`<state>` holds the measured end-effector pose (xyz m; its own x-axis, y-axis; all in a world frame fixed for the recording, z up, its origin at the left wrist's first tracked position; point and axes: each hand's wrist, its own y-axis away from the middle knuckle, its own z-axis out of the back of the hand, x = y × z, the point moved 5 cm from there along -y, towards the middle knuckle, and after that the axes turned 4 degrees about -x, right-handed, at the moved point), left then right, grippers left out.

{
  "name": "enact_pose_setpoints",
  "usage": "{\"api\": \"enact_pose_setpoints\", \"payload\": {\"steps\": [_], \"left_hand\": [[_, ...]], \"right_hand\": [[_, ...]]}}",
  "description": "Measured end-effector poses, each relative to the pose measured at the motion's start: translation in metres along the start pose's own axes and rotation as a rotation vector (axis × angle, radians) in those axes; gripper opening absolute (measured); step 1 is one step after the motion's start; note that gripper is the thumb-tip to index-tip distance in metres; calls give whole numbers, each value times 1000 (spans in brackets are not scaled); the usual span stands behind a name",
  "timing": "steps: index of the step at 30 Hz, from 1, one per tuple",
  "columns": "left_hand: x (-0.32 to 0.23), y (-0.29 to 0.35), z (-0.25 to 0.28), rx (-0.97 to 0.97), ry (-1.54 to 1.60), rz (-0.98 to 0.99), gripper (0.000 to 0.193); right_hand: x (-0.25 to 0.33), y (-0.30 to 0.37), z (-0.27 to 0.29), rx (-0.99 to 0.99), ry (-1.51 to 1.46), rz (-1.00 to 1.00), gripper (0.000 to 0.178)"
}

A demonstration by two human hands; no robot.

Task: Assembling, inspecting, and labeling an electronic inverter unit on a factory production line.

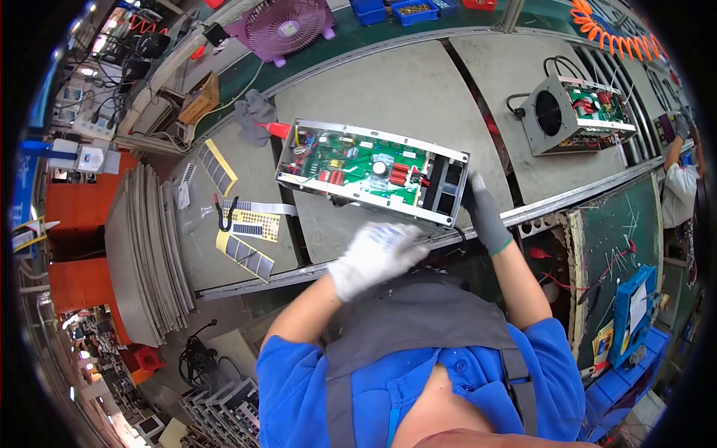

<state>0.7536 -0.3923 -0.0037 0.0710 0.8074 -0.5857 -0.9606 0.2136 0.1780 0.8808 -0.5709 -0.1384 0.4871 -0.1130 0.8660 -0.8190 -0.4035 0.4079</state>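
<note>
An open metal-cased electronic unit lies at an angle on the grey bench, its green circuit board facing up and black fan openings at its right end. My right hand, in a grey glove, is against that right end, its fingers along the end face and partly hidden by it. In front of the unit's near side is my left hand, in a white glove. Its fingers are apart with nothing in them, and it seems not to touch the unit. A red-handled tool sticks out by the unit's left end.
Label sheets and a grey cloth lie left on the bench. A second fan-fronted unit stands at right beside rollers. A purple fan and blue bins are at the back. Another person is far right.
</note>
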Motion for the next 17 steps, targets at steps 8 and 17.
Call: {"api": "enact_pose_setpoints", "payload": {"steps": [8,17], "left_hand": [[100,-64,102,-552,-411,-105,54],[120,-26,107,-556,-463,-139,44]], "right_hand": [[-124,92,60,-798,937,292,61],[-224,23,37,-619,-526,-361,94]]}}
